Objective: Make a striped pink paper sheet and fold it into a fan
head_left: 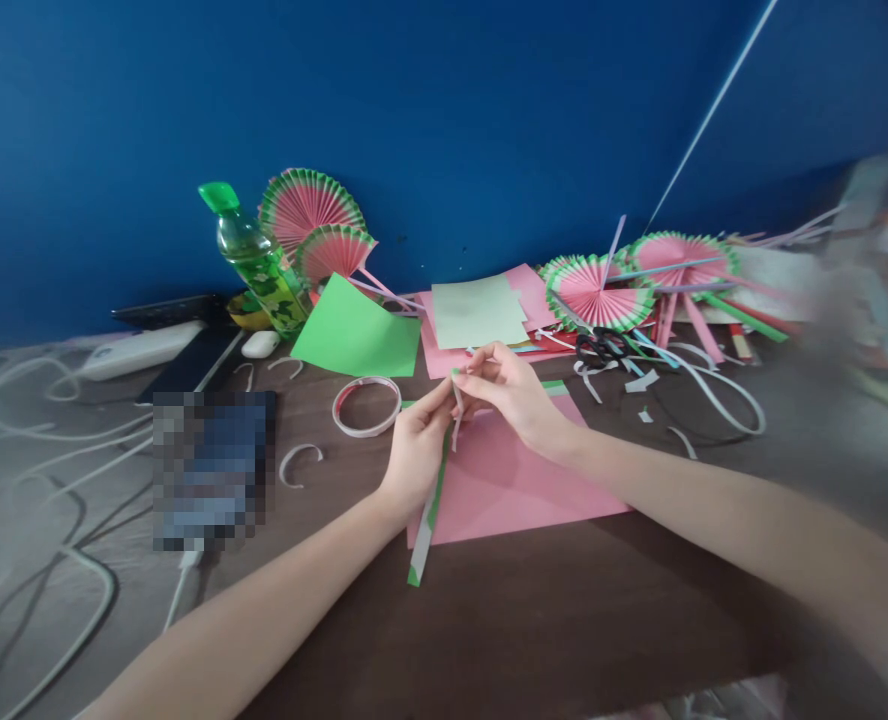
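Note:
My left hand [416,447] pinches the upper end of a long green-and-white paper strip [427,525] that hangs down toward the table's front. My right hand [514,392] meets it at the top, fingers pinched on the same strip's end and a thin white sliver [457,425] dangling from it. Both hands hover over a pink paper sheet [515,485] lying flat on the dark wooden table [534,610].
A tape ring [366,406] lies left of the hands, a green sheet [355,335] and pale sheets [478,312] behind. Pleated watermelon fans [600,292] stand at the back, black scissors [601,346] and paper scraps to the right, a green bottle [256,260], cables and a blurred phone [208,470] left.

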### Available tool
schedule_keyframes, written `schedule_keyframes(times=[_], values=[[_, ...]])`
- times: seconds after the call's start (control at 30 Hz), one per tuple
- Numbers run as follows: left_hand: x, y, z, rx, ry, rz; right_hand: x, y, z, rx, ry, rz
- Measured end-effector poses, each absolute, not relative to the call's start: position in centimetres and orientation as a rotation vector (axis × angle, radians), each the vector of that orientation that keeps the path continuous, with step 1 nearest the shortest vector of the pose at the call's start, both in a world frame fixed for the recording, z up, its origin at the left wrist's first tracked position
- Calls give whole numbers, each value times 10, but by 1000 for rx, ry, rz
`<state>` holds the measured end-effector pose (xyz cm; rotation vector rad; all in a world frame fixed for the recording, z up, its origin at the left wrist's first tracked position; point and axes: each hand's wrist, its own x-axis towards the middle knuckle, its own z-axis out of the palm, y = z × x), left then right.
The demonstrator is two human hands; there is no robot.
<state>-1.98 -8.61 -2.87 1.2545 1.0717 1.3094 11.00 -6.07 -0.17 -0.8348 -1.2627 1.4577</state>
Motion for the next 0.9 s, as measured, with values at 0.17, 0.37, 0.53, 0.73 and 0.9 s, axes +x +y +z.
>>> schedule_keyframes(times=[0.17,0.37,0.53,0.73,0.9], values=[[-19,-89,-24,1393,1154,1290,113,-58,-1,-897,-1305,1464],[-20,-89,-23,1427,1164,1291,116,-53,-1,-936,-1337,1464],[-22,-87,-25,1447,1132,1348,118,-52,-3,-975,-1353,1474],[-22,-87,-21,1424,1082,1291,119,-52,-5,-956,-1367,1482],[-21,-87,-19,1377,1061,1295,117,-53,-4,-974,-1346,1510]])
